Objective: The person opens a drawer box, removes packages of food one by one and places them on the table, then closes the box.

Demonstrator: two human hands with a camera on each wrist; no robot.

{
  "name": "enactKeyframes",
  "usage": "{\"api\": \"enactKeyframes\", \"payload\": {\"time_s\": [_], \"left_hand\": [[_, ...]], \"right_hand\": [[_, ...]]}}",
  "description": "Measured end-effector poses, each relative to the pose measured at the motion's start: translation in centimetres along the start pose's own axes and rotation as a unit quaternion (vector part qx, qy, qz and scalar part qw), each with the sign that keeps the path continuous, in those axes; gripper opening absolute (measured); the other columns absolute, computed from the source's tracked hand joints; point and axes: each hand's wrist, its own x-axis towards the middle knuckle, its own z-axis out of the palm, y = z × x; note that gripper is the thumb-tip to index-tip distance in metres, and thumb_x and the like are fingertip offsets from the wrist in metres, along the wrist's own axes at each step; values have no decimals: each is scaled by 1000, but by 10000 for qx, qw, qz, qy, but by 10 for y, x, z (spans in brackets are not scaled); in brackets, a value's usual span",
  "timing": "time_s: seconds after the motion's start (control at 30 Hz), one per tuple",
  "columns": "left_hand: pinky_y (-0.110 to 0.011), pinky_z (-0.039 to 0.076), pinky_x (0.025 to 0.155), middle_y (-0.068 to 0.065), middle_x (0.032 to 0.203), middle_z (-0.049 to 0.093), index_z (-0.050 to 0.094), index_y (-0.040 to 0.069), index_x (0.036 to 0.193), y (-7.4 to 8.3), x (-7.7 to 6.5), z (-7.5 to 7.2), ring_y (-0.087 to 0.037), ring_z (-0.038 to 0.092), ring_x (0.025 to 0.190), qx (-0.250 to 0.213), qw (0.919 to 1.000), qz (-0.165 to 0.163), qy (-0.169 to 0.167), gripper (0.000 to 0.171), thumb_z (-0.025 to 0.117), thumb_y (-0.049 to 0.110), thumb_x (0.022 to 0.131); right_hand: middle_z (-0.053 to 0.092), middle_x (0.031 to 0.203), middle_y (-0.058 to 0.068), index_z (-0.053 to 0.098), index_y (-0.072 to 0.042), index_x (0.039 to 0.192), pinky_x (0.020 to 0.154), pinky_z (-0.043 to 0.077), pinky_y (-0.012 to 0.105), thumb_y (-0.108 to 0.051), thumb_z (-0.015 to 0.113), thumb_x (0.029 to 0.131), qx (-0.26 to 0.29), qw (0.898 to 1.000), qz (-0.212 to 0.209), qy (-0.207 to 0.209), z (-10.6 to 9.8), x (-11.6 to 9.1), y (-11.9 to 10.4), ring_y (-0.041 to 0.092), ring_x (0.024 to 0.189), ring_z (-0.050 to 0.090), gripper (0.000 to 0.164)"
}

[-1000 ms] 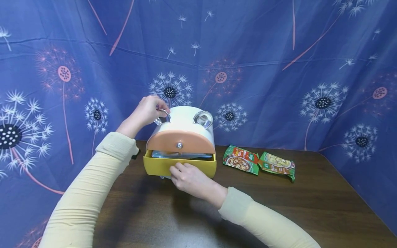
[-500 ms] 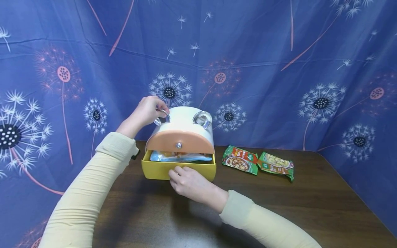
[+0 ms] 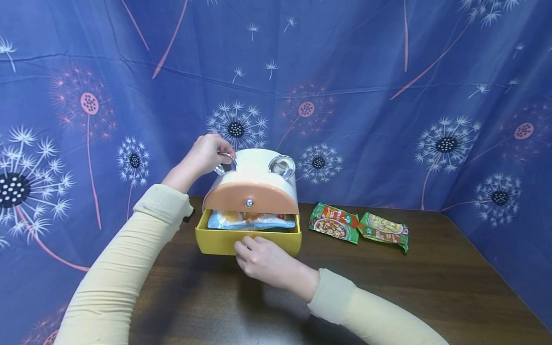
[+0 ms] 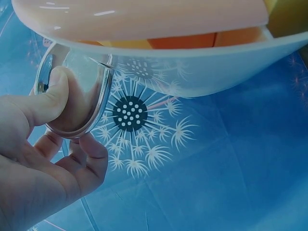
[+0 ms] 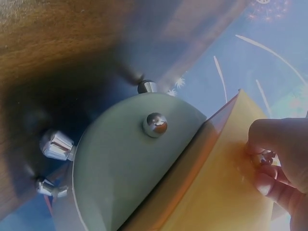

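A small white drawer box (image 3: 254, 165) with a rounded body stands on the table, two silver ear-like rings on its top. My left hand (image 3: 206, 152) grips its left silver ear (image 4: 79, 91), thumb on the face and fingers curled behind. The yellow middle drawer (image 3: 207, 242) is pulled partly out; inside lies a light-blue packet (image 3: 252, 221). My right hand (image 3: 269, 261) pinches the small knob (image 5: 265, 158) on that drawer's front. Above it the peach drawer (image 3: 228, 196) is closed, and the green drawer (image 5: 130, 159) below is closed too.
Two green-edged food packets, one red (image 3: 334, 223) and one yellowish (image 3: 385, 229), lie on the dark wooden table (image 3: 414, 292) right of the box. A blue dandelion-print cloth (image 3: 366, 96) hangs behind and at both sides. Silver feet (image 5: 57, 144) hold the box up.
The yellow drawer has slid further out toward me with my right hand on its knob, showing more of the light-blue packet. My left hand has stayed on the silver ear.
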Motion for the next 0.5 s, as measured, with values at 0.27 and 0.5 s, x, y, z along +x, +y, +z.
{"api": "enactKeyframes", "payload": {"time_s": [0.27, 0.5], "left_hand": [[-39, 38, 79, -6, 88, 54, 74, 13, 88, 1, -1, -1, -23, 46, 88, -23, 10000, 9, 43, 9, 75, 10, 79], [-38, 39, 79, -6, 90, 55, 74, 13, 88, 1, -1, 0, -23, 47, 88, 26, 10000, -41, -10, 9, 74, 10, 80]], "right_hand": [[53, 87, 2, 70, -13, 86, 58, 38, 23, -6, 49, 92, -4, 9999, -99, 60, -6, -1, -1, 15, 74, 47, 23], [54, 87, 2, 71, -14, 86, 58, 39, 23, 0, 30, 95, -36, 9997, -175, 136, -8, -2, -2, 16, 73, 48, 44]]}}
